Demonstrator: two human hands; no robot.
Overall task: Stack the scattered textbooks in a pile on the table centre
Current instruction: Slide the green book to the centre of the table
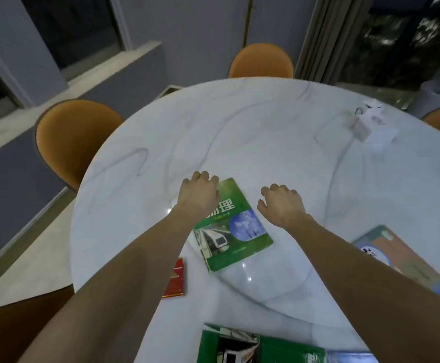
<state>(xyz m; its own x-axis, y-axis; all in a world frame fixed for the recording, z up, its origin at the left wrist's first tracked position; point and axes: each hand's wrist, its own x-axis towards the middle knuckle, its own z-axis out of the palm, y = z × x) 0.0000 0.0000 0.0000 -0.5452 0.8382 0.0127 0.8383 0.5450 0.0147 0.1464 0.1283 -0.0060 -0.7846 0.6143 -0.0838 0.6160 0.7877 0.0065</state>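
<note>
Orange chairs (262,61) ring a round white marble table (239,132). Beyond the table stand grey walls (200,27), dark windows (75,27) and beige curtains (326,35).

Single head-worn wide-angle view, forward and steeply down over the round marble tabletop (266,132), close above both forearms.

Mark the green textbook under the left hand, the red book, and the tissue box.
green textbook (235,238): head view, on its front cover near the round picture.
red book (174,280): head view, on the visible strip of cover beside the left forearm.
tissue box (365,124): head view, on its side.
</note>
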